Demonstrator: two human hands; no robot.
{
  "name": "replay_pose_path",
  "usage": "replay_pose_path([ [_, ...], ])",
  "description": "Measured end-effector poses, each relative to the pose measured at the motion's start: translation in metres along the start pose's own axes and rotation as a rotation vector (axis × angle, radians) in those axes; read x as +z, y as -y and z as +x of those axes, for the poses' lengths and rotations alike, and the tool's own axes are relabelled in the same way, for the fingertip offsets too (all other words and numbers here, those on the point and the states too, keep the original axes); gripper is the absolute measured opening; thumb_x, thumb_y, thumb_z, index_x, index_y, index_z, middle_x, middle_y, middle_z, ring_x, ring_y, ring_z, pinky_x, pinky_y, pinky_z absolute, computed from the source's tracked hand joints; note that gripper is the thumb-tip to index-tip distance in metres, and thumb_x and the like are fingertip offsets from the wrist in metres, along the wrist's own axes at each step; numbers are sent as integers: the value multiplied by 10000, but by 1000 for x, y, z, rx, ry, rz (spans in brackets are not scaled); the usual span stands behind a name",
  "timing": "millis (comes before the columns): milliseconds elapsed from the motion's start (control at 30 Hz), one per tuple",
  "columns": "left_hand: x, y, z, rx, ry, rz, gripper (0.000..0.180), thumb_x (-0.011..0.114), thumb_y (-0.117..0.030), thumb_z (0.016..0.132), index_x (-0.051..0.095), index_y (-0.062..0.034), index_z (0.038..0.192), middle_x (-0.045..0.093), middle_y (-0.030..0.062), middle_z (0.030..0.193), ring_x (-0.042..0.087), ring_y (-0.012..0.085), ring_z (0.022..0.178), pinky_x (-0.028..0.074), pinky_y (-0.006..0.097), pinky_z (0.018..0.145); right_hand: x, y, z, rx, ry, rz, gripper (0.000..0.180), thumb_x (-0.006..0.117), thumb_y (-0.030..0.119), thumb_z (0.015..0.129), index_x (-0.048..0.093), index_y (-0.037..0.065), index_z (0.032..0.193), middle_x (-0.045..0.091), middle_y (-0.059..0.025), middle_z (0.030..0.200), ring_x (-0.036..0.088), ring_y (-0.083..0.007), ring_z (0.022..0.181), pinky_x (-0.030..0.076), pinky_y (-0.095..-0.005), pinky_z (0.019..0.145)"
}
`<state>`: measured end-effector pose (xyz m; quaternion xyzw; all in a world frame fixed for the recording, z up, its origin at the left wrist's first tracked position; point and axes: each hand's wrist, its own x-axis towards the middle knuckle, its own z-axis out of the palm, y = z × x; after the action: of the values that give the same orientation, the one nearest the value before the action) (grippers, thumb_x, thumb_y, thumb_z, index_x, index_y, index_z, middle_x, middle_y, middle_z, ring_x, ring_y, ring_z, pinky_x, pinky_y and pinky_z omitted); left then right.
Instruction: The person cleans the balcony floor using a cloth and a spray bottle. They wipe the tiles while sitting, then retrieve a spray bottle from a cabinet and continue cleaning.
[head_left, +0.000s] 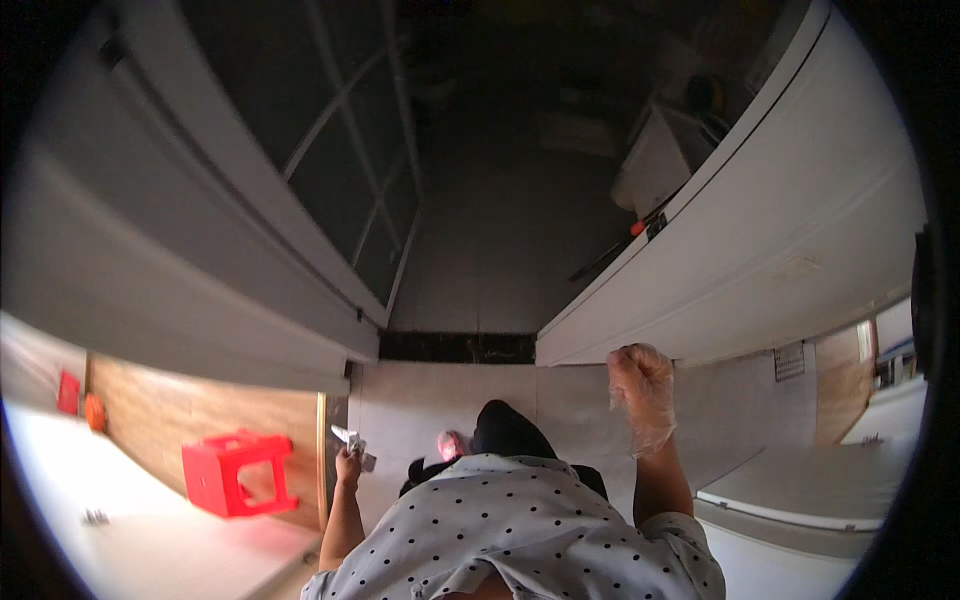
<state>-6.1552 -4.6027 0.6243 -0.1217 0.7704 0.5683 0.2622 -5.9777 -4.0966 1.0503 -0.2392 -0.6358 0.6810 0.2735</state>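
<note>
Low on the left, my left hand [348,468] is closed around a crumpled white thing [350,438], thin like tissue or film; its exact kind does not show. My right hand [642,385] wears a clear disposable plastic glove [654,437] and is curled into a fist. It is close to the lower edge of the white wall [740,270] on the right; whether it touches the wall I cannot tell. What the fist holds, if anything, is hidden.
A dark threshold strip [458,347] crosses the doorway into a dim tiled room. On the left is a glass-paned door [350,130]. A red plastic stool [215,475] stands on wood flooring at lower left. At lower right is a white cabinet-like unit [800,480].
</note>
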Motion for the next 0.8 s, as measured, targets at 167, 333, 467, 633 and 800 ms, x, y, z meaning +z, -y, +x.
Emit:
replay_pose_path([
  [167,79,-145,152,462,-46,310,320,500,-133,842,536,47,1103,619,231,959,602,318,896,466,376,771,1,-32,127,-2,-91,-86,307,654,200,840,502,71,607,448,48,577,422,-44,531,328,-226,458],
  [333,203,-298,166,492,-84,407,233,468,-62,850,545,45,1041,614,170,934,568,177,863,463,294,751,-21,-71,257,129,-99,-215,290,642,219,847,514,81,626,457,41,593,420,-59,546,353,-238,486],
  [467,233,-352,239,476,23,478,245,550,-142,847,581,18,1030,625,151,964,600,201,847,496,318,725,-3,-61,359,154,-122,-309,301,644,240,845,509,104,613,443,51,594,402,-55,558,354,-243,502],
  [633,289,-392,354,429,173,528,277,615,-205,848,602,-8,1043,634,136,982,625,231,821,524,338,694,-23,-95,459,15,-97,-398,236,615,165,861,554,53,663,483,15,625,449,-72,602,385,-262,535],
  [800,413,-449,485,485,485,600,322,607,-199,858,560,-24,1124,631,129,961,620,237,801,526,345,673,-83,-156,513,-406,-208,-1387,150,614,134,848,580,20,756,561,-44,681,509,-127,622,432,-289,590],
])
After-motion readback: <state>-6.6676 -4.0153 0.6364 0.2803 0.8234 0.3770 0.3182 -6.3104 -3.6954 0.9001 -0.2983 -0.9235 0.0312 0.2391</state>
